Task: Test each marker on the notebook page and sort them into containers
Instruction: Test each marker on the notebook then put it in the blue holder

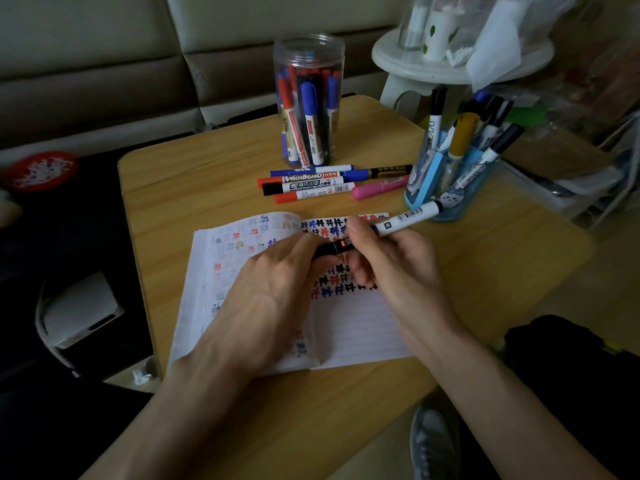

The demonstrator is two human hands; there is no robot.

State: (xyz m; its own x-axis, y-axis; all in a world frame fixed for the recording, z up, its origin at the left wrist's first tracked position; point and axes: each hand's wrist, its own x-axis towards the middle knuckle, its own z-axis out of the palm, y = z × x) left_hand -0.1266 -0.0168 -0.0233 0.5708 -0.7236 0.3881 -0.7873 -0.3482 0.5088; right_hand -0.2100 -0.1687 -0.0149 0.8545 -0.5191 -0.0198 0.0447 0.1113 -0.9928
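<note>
Both hands meeting over open notebook (360,327), left hand (277,271) pinching black cap (327,250), right hand (388,261) gripping white marker (408,219)

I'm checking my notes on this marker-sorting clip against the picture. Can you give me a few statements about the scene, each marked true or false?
1. Both hands grip one marker over the notebook. True: the left hand and the right hand meet on the white marker.
2. The clear jar is empty. False: it holds red, blue and black markers.
3. A pink marker lies on the table. True.
4. The notebook page is blank. False: rows of red, blue and black test marks cover its upper part.
5. The blue holder lies tipped over. False: it stands upright with markers in it.
</note>
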